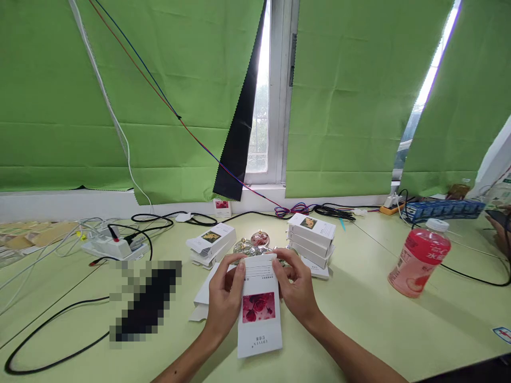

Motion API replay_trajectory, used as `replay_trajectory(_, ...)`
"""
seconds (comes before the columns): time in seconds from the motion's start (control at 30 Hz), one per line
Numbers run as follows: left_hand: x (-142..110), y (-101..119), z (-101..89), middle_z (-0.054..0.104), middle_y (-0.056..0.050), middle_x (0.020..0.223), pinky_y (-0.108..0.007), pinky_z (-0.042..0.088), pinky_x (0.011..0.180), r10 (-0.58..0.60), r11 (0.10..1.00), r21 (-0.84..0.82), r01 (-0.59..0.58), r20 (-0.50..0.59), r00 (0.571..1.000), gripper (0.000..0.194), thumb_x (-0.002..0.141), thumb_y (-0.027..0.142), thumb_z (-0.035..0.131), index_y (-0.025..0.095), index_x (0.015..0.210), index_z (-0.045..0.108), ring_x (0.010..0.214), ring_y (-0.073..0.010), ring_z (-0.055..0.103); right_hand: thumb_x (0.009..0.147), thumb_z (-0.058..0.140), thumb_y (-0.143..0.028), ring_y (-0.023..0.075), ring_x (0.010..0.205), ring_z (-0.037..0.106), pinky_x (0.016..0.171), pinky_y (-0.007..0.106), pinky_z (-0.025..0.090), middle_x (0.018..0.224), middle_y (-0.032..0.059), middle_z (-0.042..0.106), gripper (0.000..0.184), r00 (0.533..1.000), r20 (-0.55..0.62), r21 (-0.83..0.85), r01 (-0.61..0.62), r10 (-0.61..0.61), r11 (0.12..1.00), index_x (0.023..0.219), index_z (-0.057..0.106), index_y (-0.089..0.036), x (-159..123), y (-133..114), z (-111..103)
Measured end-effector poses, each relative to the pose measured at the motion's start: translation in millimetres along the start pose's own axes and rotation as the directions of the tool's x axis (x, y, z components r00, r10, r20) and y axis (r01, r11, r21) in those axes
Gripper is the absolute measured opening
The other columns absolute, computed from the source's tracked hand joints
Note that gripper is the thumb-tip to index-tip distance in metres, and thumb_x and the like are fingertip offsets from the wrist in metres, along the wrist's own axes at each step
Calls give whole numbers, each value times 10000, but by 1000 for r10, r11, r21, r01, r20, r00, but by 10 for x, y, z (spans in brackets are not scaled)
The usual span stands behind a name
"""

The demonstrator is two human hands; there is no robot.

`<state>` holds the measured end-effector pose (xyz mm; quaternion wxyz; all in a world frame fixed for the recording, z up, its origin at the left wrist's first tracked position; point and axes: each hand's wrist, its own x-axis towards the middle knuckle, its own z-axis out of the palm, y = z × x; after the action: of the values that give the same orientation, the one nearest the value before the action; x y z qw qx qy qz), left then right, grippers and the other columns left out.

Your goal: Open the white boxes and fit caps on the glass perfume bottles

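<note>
A white paper box [260,335] with a red rose picture lies between my hands, its printed end toward me. My left hand [227,290] grips its left edge near the far end, thumb on top. On the opposite edge, my right hand [296,287] holds it the same way. Behind my fingers sit several shiny round ornaments, one of them pinkish red [260,239], partly hidden. To the left is a small stack of white boxes with a yellow flower picture [211,238]. A taller stack of similar boxes [311,230] stands to the right.
A pink drink bottle [419,260] stands on the right of the pale table [359,330]. At left are a white power strip [115,244], black cables and a pixelated dark object [149,303]. Another person's hand [499,231] shows at the right edge. Green curtains [343,106] hang behind.
</note>
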<state>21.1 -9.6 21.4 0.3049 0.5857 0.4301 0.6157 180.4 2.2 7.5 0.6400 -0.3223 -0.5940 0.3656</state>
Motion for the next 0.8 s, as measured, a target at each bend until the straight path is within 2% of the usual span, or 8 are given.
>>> replay_trajectory(0.37, -10, -18, -3, 622, 35, 662, -207, 476, 501, 6, 1000, -9, -6, -1, 1000, 288, 921, 492, 583, 223, 1024, 584, 570, -136, 583, 983, 559, -400, 99, 506, 615, 398, 206, 451, 1034, 83, 708, 242, 999, 21, -15, 34, -34, 999, 1100, 623, -198, -7, -15, -4)
replay_trajectory(0.53, -10, -26, -3, 648, 20, 721, -205, 461, 479, 1, 1000, -4, -1, -29, 1000, 308, 914, 505, 585, 216, 1020, 591, 547, -125, 559, 967, 570, -417, 120, 530, 627, 464, 225, 494, 916, 61, 711, 282, 998, 46, -108, 55, -50, 993, 1133, 612, -194, -6, -38, -14)
replay_trajectory(0.8, -11, -37, 3, 641, 19, 722, -206, 454, 472, 0, 1000, 19, 1, -56, 998, 318, 913, 516, 579, 215, 1015, 597, 538, -122, 547, 956, 576, -437, 107, 469, 558, 458, 223, 469, 750, 16, 674, 319, 997, 59, -150, 62, -54, 987, 1163, 608, -196, -10, -19, -14)
